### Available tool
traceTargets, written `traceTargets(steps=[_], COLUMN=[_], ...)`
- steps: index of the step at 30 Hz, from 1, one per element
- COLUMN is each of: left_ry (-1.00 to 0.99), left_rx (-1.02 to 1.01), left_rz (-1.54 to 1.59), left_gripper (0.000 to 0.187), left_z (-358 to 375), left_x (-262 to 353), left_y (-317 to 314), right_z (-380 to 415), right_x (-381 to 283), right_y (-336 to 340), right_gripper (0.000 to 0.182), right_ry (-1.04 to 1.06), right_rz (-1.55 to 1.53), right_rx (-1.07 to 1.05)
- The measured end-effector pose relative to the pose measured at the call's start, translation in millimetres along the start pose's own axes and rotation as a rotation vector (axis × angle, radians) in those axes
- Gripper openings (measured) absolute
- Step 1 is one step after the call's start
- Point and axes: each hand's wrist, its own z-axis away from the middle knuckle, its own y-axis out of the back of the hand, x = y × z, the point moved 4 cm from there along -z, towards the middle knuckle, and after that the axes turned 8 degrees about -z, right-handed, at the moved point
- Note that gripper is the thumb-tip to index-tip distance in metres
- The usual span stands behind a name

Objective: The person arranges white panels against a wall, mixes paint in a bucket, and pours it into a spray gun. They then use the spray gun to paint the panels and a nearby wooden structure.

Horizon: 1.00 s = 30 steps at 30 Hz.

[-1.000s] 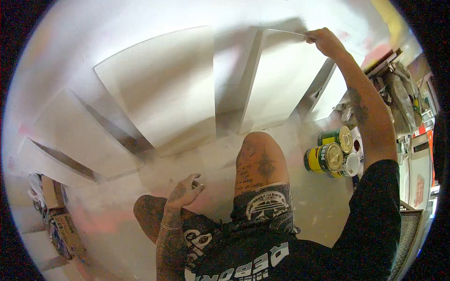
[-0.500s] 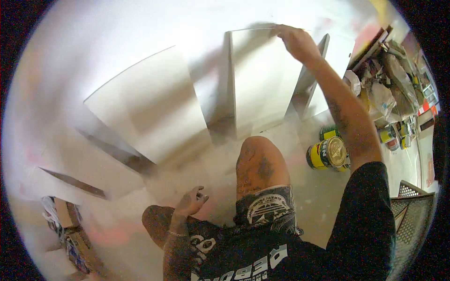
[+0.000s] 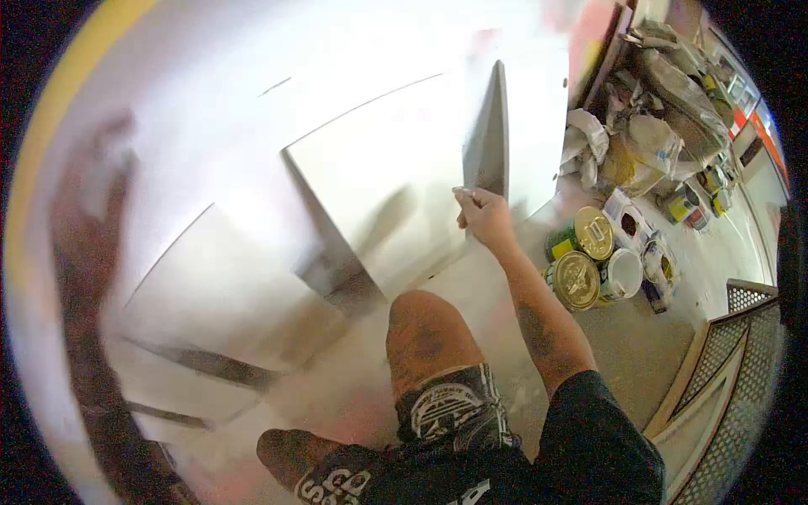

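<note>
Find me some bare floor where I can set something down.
The clearest patch is the floor between the paint cans, your right sleeve and the perforated screen. A smaller one lies between your right knee, right forearm and the white panel. It's crowded where the cans cluster with the white tub, and at the crumpled pile beyond.

The floor (image 3: 627, 347) bears white panels (image 3: 391, 151) and cans (image 3: 577, 280).
</note>
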Motion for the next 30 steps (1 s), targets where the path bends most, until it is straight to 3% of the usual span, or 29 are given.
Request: traceTargets(steps=[1, 2, 6, 7, 9, 10, 12, 13, 15, 16, 17, 19, 20, 24, 26, 30], left_ry=[-0.046, -0.05, -0.631, -0.639, -0.322, -0.326, -0.559, -0.563, -0.434, -0.65, -0.649, -0.819, -0.734, -0.765, -0.542, -0.6], left_rx=[0.156, 0.162, 0.076, 0.082, 0.273, 0.276, 0.639, 0.643, 0.476, 0.706, 0.695, 0.798, 0.83, 0.756, 0.61, 0.642], left_rz=[-0.099, -0.093, -0.16, -0.158, -0.4, -0.395, -0.498, -0.49, 0.175, -0.283, -0.271, -0.701, -0.582, -0.758, -0.3, -0.513], left_gripper=[0.032, 0.032, 0.068, 0.068, 0.056, 0.056, 0.056, 0.056, 0.059, 0.06, 0.06, 0.06, 0.059, 0.058, 0.056, 0.055], left_z=[-32.7, -63.3, -157.1, -159.2, -159.1, -174.2, -201.4, -202.5, -196.8, -210.2, -216.4, -212.1, -204.6, -206.1, -203.9, -203.8], left_x=[-8.3, -16.2, -5.3, 5.4, 40.2, 32.2, 27.4, 26.6, 43.7, 13.2, 7.5, 7.1, 20.5, 16.5, 13.6, 16.0], left_y=[6.5, 10.6, 22.9, 16.2, 10.4, -2.1, -22.6, -29.0, -29.1, -38.6, -35.0, -35.0, -40.0, -39.6, -43.2, -38.7], right_z=[-12.6, -16.4, -73.9, -84.8, -99.0, -111.3, -127.5, -138.3, -163.0, -167.6, -176.3, -193.4, -200.5, -218.6, -222.2, -225.6], right_x=[9.4, 0.1, 6.3, 7.0, -15.8, -17.4, -38.0, -43.3, -46.8, -55.1, -55.8, -62.4, -64.2, -68.7, -73.4, -83.6], right_y=[16.3, 36.3, 106.2, 119.9, 129.6, 137.0, 136.7, 134.4, 131.7, 124.3, 121.0, 113.9, 112.5, 106.2, 99.7, 93.0], right_gripper=[0.024, 0.026, 0.028, 0.028, 0.028, 0.03, 0.037, 0.042, 0.064, 0.072, 0.072, 0.084, 0.084, 0.093, 0.095, 0.098], right_ry=[0.018, 0.046, 0.072, 0.11, 0.152, 0.259, 0.42, 0.474, 0.578, 0.641, 0.629, 0.712, 0.71, 0.628, 0.596, 0.483], right_rz=[-0.073, 0.001, -0.097, -0.067, -0.208, -0.03, 0.219, 0.287, 0.462, 0.521, 0.526, 0.596, 0.596, 0.727, 0.717, 0.668], right_rx=[0.049, 0.105, 0.198, 0.22, 0.347, 0.389, 0.464, 0.501, 0.446, 0.421, 0.412, 0.427, 0.424, 0.47, 0.478, 0.561])
